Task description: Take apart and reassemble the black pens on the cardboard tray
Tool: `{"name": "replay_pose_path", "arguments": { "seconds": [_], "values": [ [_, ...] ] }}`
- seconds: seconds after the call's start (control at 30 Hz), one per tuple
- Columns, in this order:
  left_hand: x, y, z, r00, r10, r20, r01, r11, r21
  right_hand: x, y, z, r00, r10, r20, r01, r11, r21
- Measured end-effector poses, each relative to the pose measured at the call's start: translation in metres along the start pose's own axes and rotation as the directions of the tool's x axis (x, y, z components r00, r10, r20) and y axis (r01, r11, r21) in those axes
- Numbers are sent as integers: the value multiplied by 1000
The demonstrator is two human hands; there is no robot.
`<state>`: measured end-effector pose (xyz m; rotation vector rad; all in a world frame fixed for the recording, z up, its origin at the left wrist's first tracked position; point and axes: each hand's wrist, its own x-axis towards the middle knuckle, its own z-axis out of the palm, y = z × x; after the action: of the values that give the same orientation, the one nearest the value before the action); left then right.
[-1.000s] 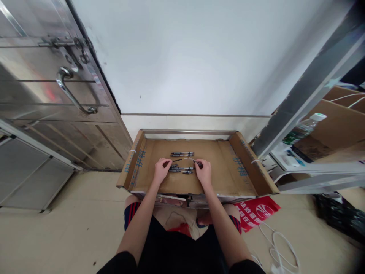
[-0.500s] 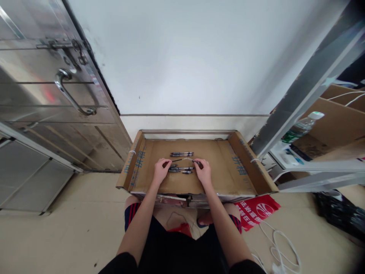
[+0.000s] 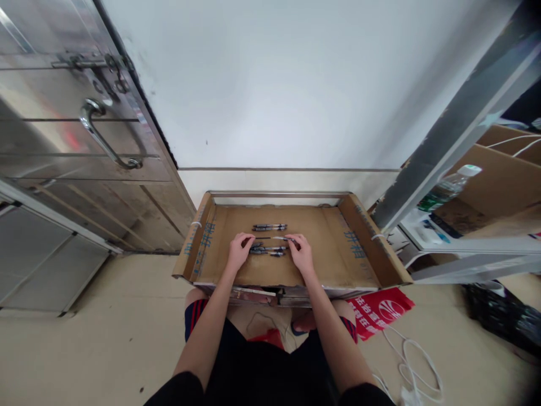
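My left hand (image 3: 239,250) is closed, thumb and finger pinching a thin dark pen refill (image 3: 262,238) that points right. Facing it, my right hand (image 3: 301,252) is closed on a pen barrel (image 3: 280,238) with a pale, clear end pointing left. The two ends lie almost in line and close together; whether they touch I cannot tell. Just below, between my hands, lies a loose group of pens (image 3: 266,250). A neat row of pens (image 3: 269,227) rests a little farther away.
The pens lie in a shallow cardboard tray (image 3: 329,248) with raised sides, set against a white wall (image 3: 270,84). A metal door (image 3: 84,141) stands to the left. On the right shelf are a plastic bottle (image 3: 450,187) and a cardboard box (image 3: 499,180). White cable (image 3: 422,361) lies on the floor.
The refill and the barrel, tilted toward each other before, now lie nearly level and in line, their ends closer. Both hands have shifted only slightly.
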<state>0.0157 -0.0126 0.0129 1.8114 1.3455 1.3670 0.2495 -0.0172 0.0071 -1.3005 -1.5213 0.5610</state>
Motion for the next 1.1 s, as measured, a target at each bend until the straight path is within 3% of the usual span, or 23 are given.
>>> {"name": "replay_pose_path", "arguments": {
  "seconds": [0.33, 1.1],
  "values": [
    [0, 4, -1, 999, 1, 39, 0, 1000, -25, -1, -8, 0, 989, -5, 148, -7, 997, 82],
    [0, 1, -1, 997, -63, 36, 66, 995, -78, -1, -8, -1, 978, -29, 208, -6, 986, 167]
  ]
}}
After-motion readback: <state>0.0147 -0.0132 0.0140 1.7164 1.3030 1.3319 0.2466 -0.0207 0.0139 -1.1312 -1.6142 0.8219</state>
